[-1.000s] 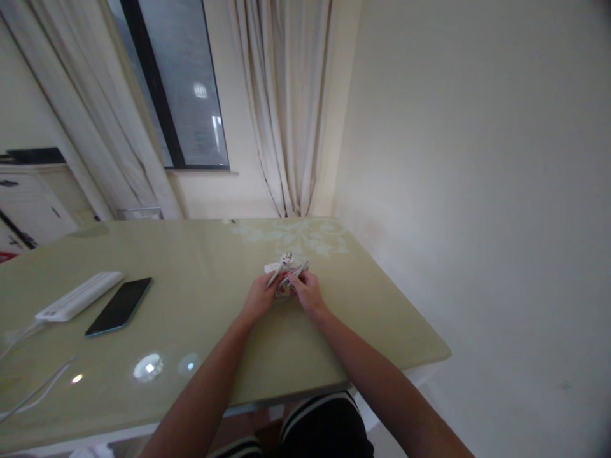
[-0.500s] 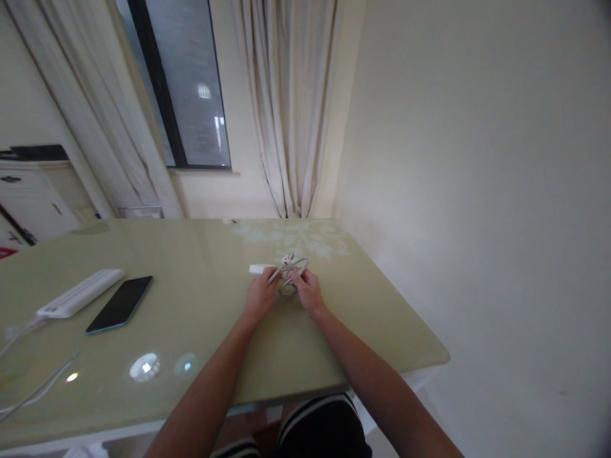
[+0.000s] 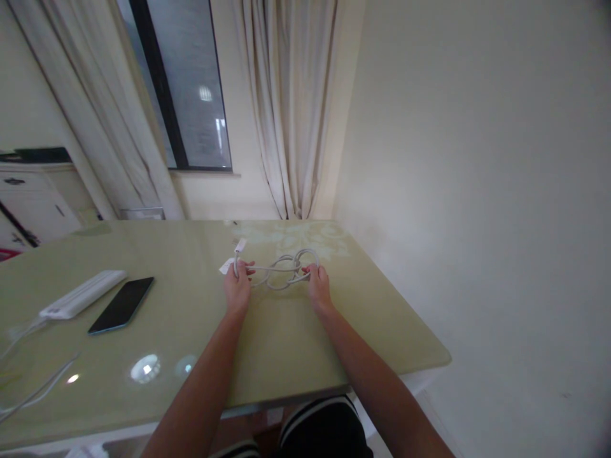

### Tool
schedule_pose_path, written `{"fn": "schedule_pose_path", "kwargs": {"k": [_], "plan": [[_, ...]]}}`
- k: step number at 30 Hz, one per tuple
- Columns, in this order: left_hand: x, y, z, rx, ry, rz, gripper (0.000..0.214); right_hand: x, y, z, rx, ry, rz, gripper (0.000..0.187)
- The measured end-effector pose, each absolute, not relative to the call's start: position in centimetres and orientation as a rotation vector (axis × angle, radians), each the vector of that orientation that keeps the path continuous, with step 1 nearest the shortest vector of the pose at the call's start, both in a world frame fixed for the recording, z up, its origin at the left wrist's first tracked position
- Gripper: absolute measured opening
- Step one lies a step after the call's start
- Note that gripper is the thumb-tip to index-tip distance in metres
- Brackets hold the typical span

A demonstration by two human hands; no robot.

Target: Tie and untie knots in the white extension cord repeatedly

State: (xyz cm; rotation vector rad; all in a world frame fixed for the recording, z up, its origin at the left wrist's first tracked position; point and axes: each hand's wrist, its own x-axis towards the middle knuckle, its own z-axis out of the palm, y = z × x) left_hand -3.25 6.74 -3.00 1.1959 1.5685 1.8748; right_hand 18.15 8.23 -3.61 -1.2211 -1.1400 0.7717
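Note:
A pale grey cable (image 3: 281, 268) stretches in loose loops between my two hands, just above the tabletop. My left hand (image 3: 237, 283) is closed on one part of it, close to two white tags or end pieces (image 3: 226, 266) that I cannot make out clearly. At the right end of the loops, my right hand (image 3: 318, 284) pinches the coiled part. The middle of the cable crosses over itself in several loops.
On the left of the pale green table (image 3: 181, 254) lie a white power strip (image 3: 86, 294) and a dark phone (image 3: 121, 305). White cords (image 3: 41, 391) run off the left edge. A wall (image 3: 453, 191) borders the right side.
My hands have moved apart, the left one to the left. The cable, bunched between them before, is now spread out in wider loops.

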Motion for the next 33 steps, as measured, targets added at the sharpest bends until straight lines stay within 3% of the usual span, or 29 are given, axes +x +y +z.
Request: {"fn": "schedule_pose_path", "kwargs": {"k": [4, 7, 11, 20, 26, 33], "plan": [[-2.7, 6.5, -2.9, 1.141, 1.480, 1.815, 0.049, 17.8, 8.5, -4.9, -1.222, -1.192, 0.872, 0.039], [-2.5, 5.5, -2.2, 1.220, 1.667, 1.739, 0.049, 18.0, 8.3, -5.1, -1.210, -1.328, 0.819, 0.039], [-1.7, 4.1, -1.5, 1.534, 1.965, 1.568, 0.046, 18.2, 7.8, -4.7, -1.270, -1.510, 0.562, 0.038], [2.3, 2.4, -1.9, 2.487, 2.040, 1.127, 0.041, 17.5, 5.8, -3.6, -1.216, -1.696, 0.380, 0.028], [2.7, 2.2, -2.2, 2.708, 1.775, 0.740, 0.051, 17.4, 5.0, -2.8, -1.054, -1.746, 0.525, 0.019], [0.5, 3.9, -1.4, 2.508, 2.081, 0.486, 0.035, 17.5, 5.9, -3.0, -1.000, -1.620, 0.802, 0.036]]}}
